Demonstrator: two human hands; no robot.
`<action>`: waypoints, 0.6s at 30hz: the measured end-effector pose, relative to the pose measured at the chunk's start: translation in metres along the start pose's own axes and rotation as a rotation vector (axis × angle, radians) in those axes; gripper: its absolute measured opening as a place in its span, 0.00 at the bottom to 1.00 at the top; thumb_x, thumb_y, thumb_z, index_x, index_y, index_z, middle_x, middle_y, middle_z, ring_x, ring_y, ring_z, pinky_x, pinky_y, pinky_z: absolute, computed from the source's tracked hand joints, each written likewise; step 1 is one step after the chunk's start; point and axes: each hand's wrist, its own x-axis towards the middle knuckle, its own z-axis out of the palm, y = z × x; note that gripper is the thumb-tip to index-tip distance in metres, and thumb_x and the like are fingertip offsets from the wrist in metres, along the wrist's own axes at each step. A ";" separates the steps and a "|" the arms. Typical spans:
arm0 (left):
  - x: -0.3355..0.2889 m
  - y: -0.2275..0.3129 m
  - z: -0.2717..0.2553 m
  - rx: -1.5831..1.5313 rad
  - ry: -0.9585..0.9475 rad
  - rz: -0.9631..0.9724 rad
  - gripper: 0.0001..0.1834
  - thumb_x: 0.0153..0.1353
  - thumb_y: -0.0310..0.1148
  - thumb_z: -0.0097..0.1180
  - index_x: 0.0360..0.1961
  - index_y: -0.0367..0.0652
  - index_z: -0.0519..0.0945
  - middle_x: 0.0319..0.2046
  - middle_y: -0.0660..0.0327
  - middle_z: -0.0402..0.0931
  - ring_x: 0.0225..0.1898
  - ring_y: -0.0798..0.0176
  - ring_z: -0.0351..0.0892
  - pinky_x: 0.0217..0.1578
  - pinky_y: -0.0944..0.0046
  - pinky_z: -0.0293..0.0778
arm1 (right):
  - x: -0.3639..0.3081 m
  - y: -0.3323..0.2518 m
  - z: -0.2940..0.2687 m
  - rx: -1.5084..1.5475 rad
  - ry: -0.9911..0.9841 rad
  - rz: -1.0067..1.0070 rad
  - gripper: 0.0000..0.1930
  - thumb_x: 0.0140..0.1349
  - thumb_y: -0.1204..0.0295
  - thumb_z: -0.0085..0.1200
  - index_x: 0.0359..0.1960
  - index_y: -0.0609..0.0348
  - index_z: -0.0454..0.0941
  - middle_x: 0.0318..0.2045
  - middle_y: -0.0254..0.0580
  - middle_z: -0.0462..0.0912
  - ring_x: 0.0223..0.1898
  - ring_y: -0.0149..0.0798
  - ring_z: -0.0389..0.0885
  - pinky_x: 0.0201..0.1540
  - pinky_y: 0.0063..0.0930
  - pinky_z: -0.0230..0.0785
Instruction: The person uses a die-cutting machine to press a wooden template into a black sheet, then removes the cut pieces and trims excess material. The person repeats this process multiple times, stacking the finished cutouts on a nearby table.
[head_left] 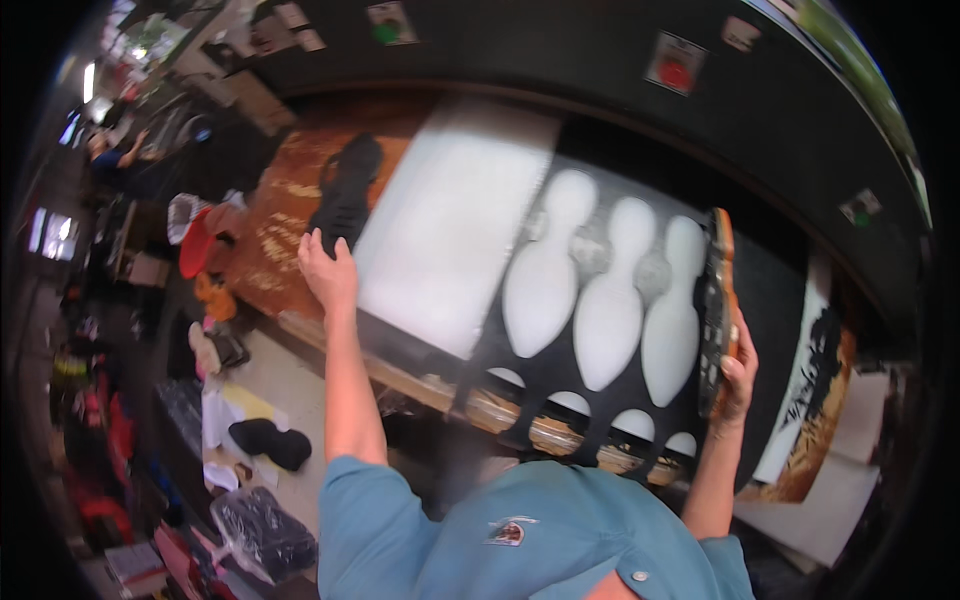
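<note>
My right hand (738,370) grips a long cutting die (722,310) with an orange edge and a dark, metallic-looking side. It stands on edge at the right of a black sheet (765,330). Several shoe-sole-shaped holes are cut through that sheet, and white shows through them. At the left, my left hand (330,270) has its fingers apart at the near end of black sole-shaped pieces (347,190). Whether the fingertips press on these pieces is hard to tell. Between the hands lies a white board (455,220), partly beside the black sheet.
Under everything is a worn brown work table (265,255). A dark machine beam (540,50) spans its far side. On a lower surface at the left are another black sole-shaped piece (270,443) and a plastic-wrapped dark bundle (262,535). Another person (112,155) is far left.
</note>
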 end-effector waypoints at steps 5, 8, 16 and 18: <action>-0.090 0.127 -0.012 -0.596 -0.513 0.330 0.28 0.73 0.36 0.63 0.69 0.34 0.77 0.73 0.41 0.70 0.76 0.36 0.65 0.77 0.41 0.58 | -0.002 0.000 -0.013 0.035 0.005 0.005 0.54 0.51 0.53 0.70 0.76 0.75 0.66 0.67 0.52 0.78 0.67 0.41 0.78 0.72 0.33 0.65; -0.130 0.161 -0.019 -0.434 -0.532 0.645 0.30 0.71 0.35 0.65 0.71 0.35 0.75 0.75 0.40 0.68 0.78 0.33 0.62 0.78 0.35 0.54 | -0.013 -0.013 -0.028 -0.012 0.003 0.015 0.47 0.50 0.67 0.72 0.74 0.75 0.70 0.70 0.49 0.76 0.68 0.42 0.77 0.73 0.32 0.64; -0.133 0.151 -0.007 -0.369 -0.469 0.717 0.31 0.71 0.34 0.65 0.73 0.38 0.75 0.76 0.41 0.67 0.79 0.32 0.60 0.77 0.31 0.54 | -0.013 -0.005 -0.034 -1.194 0.080 -0.255 0.42 0.42 0.61 0.72 0.63 0.67 0.82 0.70 0.66 0.69 0.65 0.62 0.73 0.67 0.46 0.74; -0.135 0.151 -0.006 -0.379 -0.444 0.724 0.31 0.71 0.34 0.65 0.73 0.39 0.75 0.76 0.42 0.67 0.79 0.32 0.60 0.77 0.31 0.54 | -0.015 0.005 -0.033 -1.263 0.096 -0.383 0.40 0.41 0.61 0.70 0.60 0.69 0.84 0.69 0.68 0.69 0.61 0.64 0.73 0.63 0.50 0.76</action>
